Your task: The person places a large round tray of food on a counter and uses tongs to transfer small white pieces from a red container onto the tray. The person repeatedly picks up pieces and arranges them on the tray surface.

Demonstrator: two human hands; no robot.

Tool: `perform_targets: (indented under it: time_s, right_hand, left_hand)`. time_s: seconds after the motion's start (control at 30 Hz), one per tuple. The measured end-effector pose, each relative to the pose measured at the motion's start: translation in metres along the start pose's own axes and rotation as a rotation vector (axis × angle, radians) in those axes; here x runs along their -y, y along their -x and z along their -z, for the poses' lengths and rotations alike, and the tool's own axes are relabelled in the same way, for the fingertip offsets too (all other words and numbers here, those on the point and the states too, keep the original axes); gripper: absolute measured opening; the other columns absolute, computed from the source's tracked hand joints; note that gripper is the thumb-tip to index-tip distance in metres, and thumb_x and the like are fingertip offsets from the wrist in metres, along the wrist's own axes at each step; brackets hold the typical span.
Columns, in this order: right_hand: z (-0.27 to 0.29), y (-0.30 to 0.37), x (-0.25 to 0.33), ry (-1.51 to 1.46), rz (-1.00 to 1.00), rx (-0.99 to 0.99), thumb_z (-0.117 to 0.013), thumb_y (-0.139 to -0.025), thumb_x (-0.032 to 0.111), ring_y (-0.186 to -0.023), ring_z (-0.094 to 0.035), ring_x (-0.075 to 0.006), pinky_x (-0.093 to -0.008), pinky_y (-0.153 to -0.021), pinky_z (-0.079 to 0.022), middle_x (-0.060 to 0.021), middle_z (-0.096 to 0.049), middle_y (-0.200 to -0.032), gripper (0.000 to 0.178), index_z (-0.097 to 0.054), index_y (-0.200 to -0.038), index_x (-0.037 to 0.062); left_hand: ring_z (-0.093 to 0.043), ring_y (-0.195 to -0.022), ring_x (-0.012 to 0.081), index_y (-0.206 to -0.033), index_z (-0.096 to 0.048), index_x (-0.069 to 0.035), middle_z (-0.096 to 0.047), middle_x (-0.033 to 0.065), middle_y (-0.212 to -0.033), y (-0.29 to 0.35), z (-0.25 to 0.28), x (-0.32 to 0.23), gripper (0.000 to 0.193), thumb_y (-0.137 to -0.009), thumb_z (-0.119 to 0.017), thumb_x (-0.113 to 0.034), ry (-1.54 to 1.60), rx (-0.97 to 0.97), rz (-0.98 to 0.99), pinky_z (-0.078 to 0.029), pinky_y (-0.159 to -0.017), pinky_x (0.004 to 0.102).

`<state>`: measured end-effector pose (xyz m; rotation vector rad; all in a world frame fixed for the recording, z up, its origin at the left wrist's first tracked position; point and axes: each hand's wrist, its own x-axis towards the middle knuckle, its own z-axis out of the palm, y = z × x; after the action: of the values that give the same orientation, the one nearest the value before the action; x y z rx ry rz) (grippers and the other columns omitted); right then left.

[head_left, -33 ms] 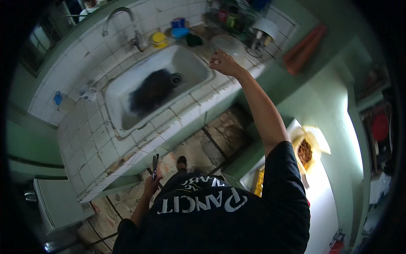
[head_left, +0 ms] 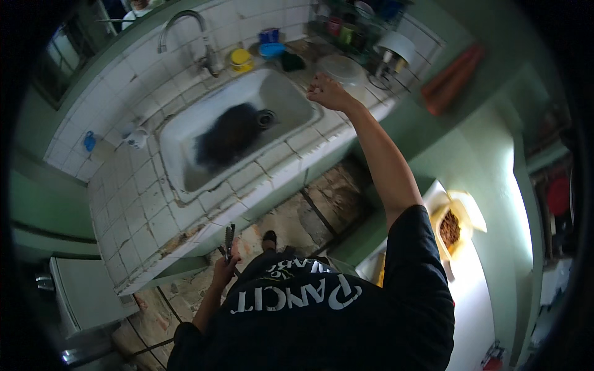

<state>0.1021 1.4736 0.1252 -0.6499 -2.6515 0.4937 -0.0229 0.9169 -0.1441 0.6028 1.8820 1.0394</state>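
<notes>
My left hand [head_left: 224,267] is low in front of the counter, closed around the handle of a narrow dark brush [head_left: 229,238] that points upward. My right arm reaches forward, and my right hand [head_left: 329,94] hovers near the right rim of the white sink [head_left: 297,102]. Its fingers are curled together; whatever they may hold is too small to name. Inside the sink a large blurry black patch [head_left: 230,133] lies beside the drain [head_left: 266,118]. Just beyond my right hand stands a round translucent tub [head_left: 342,69].
A curved faucet [head_left: 207,52] rises behind the sink. Nearby are a yellow container [head_left: 241,60], a blue bowl [head_left: 271,50] and a dark green scouring pad [head_left: 292,61]. A white cup [head_left: 136,138] sits left. At right, an open bag of brown pellets [head_left: 450,229] rests on a white surface.
The whole view has shifted slightly, so the sink and counter appear a little further right. Both hands keep nearly the same pose.
</notes>
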Motion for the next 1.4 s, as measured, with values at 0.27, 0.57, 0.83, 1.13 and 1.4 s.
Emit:
perform_targets:
  time_s: [0.27,0.57,0.83,1.13,1.4]
  right_hand:
    - [-0.099,-0.193,0.055,0.080,0.073,0.018,-0.064,-0.081,0.030,-0.103,-0.058,-0.0300,-0.0421,-0.088,-0.047,-0.0125,-0.058,-0.108,0.024,-0.070,-0.090,0.0076]
    - [-0.170,-0.278,0.057,0.201,0.005,0.254,-0.062,-0.082,0.029,-0.114,-0.055,-0.0294,-0.0521,-0.094,-0.042,-0.0104,-0.058,-0.118,0.027,-0.072,-0.103,0.0167]
    - [-0.195,-0.238,0.057,0.210,-0.041,0.069,-0.062,-0.082,0.023,-0.119,-0.052,-0.0306,-0.0561,-0.101,-0.037,-0.0123,-0.054,-0.125,0.020,-0.067,-0.098,0.0126]
    - [-0.169,-0.099,0.072,-0.162,-0.037,0.006,-0.065,-0.086,0.033,-0.118,-0.056,-0.0309,-0.0421,-0.100,-0.044,-0.0180,-0.060,-0.125,0.042,-0.064,-0.122,0.0111]
    - [-0.116,0.166,0.078,-0.776,-0.532,-0.119,-0.063,-0.093,0.024,-0.091,-0.068,-0.0278,-0.0372,-0.085,-0.051,-0.0221,-0.067,-0.109,0.055,-0.045,-0.139,0.0007]
  left_hand:
    - [-0.055,-0.062,0.0053,-0.094,-0.064,-0.002,-0.061,0.0013,-0.071,-0.048,0.104,-0.105,0.027,-0.098,-0.058,-0.028,0.280,-0.099,-0.032,-0.043,-0.052,0.0223]
    - [-0.037,-0.040,0.0069,-0.101,-0.060,-0.002,-0.044,-0.0024,-0.055,-0.107,0.148,-0.158,0.030,-0.100,-0.053,-0.031,0.408,-0.229,-0.044,-0.028,-0.038,0.0251]
    - [-0.041,-0.046,0.0124,-0.108,-0.052,-0.006,-0.040,-0.0006,-0.061,-0.153,0.150,-0.191,0.047,-0.100,-0.039,-0.051,0.873,-0.145,-0.126,-0.041,-0.046,0.0304]
    - [-0.060,-0.095,0.0193,-0.117,-0.055,-0.011,-0.063,0.0066,-0.101,-0.208,0.085,-0.245,0.048,-0.099,-0.040,-0.053,0.892,0.033,-0.215,-0.048,-0.082,0.0375]
    - [-0.045,-0.124,0.0224,-0.134,-0.040,-0.013,-0.045,0.0081,-0.138,-0.200,-0.135,-0.297,0.057,-0.101,-0.028,-0.058,0.673,0.573,-0.146,-0.039,-0.104,0.0411]
